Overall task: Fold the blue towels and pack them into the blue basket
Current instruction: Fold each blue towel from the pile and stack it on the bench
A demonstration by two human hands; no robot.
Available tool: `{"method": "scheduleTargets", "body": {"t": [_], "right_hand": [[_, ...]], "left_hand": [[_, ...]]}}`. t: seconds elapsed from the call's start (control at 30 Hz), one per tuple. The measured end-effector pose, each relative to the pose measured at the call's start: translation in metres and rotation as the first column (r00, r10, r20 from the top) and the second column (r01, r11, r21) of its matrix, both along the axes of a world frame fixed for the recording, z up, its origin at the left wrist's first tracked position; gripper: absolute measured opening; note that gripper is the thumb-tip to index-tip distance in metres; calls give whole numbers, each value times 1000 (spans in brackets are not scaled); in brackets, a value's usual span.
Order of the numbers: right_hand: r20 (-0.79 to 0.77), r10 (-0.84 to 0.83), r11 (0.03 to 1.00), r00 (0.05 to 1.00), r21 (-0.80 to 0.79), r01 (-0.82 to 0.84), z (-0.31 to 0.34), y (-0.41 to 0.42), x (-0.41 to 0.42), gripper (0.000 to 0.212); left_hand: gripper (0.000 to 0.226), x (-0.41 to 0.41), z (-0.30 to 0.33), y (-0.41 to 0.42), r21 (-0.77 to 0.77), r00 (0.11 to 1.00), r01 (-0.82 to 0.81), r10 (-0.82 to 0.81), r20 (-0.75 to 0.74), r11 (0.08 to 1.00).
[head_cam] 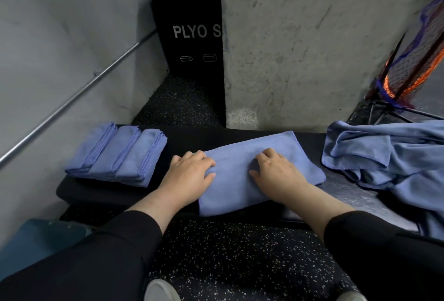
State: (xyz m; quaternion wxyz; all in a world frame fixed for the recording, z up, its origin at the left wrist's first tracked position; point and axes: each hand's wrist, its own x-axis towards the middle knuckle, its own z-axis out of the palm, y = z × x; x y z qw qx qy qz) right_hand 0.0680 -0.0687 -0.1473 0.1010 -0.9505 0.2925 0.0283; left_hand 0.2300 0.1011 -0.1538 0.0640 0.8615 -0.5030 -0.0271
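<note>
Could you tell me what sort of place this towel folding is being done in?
Most likely a gym, perhaps a storage corner. A black box printed "PLYO S" stands against the concrete wall, the floor is speckled black rubber, and a net leans at the right.

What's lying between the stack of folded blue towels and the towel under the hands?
Nothing: in the head view, only bare black bench separates the folded blue towel stack from the half-folded blue towel.
</note>
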Motion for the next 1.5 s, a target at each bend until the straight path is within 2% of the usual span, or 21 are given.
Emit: {"method": "scheduleTargets", "body": {"t": [0.17, 0.37, 0.47, 0.57, 0.63, 0.77, 0.83, 0.93, 0.97, 1.03, 1.1, 1.13, 1.2, 1.27, 1.33, 1.4, 1.5], "right_hand": [[-29, 30, 997, 999, -74, -33, -7, -9, 26, 35], [-48, 157, 986, 986, 68, -153, -13, -15, 44, 55], [155, 230, 973, 961, -10, -232, -7, -14, 34, 41], [361, 428, 897, 829, -53, -440, 7, -8, 7, 27], [302, 528, 838, 794, -33, -545, 9, -1, -16, 32], [60, 638, 770, 768, -50, -636, -5, 16, -56, 63], [61, 629, 777, 775, -81, -624, -11, 20, -62, 54], [219, 560, 826, 799, -81, -557, -15, 29, -62, 34], [275, 488, 868, 828, -54, -494, -13, 33, -62, 29], [362, 266, 946, 893, 83, -315, -5, 39, -60, 19], [397, 64, 939, 915, 286, -190, 3, 37, -56, 16], [405, 4, 926, 914, 344, -156, 6, 34, -54, 19], [419, -57, 910, 906, 395, -126, 12, 28, -53, 25], [428, -107, 898, 898, 428, -97, 15, 21, -56, 28], [439, -162, 882, 884, 465, -69, 20, 16, -61, 28], [443, -202, 855, 874, 515, -63, 25, 10, -67, 26], [408, -256, 774, 876, 629, -67, 34, 8, -80, 28]], "left_hand": [[32, -7, 1, 18, -4, 999, 54, -54, -7, 999], [28, -21, 8, 35, -41, 970, 234, -236, -53, 971], [24, -16, 10, 44, -131, 959, 248, -262, -104, 960], [26, -5, 5, 54, -60, 956, 276, -281, -86, 959], [29, 0, 3, 58, -33, 956, 270, -272, -109, 962], [22, 4, 11, 62, -44, 949, 245, -249, -194, 968], [18, 6, 13, 64, -65, 954, 210, -219, -206, 976], [14, 8, 14, 67, -103, 961, 196, -211, -179, 975], [24, 6, 15, 67, -97, 962, 201, -215, -166, 975], [53, 0, 17, 64, -59, 961, 229, -235, -146, 972], [71, -8, 19, 57, -1, 958, 256, -254, -134, 967], [71, -11, 18, 52, 18, 960, 249, -245, -134, 968], [53, -14, 16, 43, -10, 969, 196, -196, -152, 980], [19, -12, 17, 39, -126, 960, 108, -137, -243, 986], [8, -12, 25, 37, -226, 882, -17, -92, -463, 974], [14, -14, 35, 37, -264, 767, -94, -99, -633, 960], [34, -22, 46, 37, -263, 621, -149, -117, -775, 953]]}}
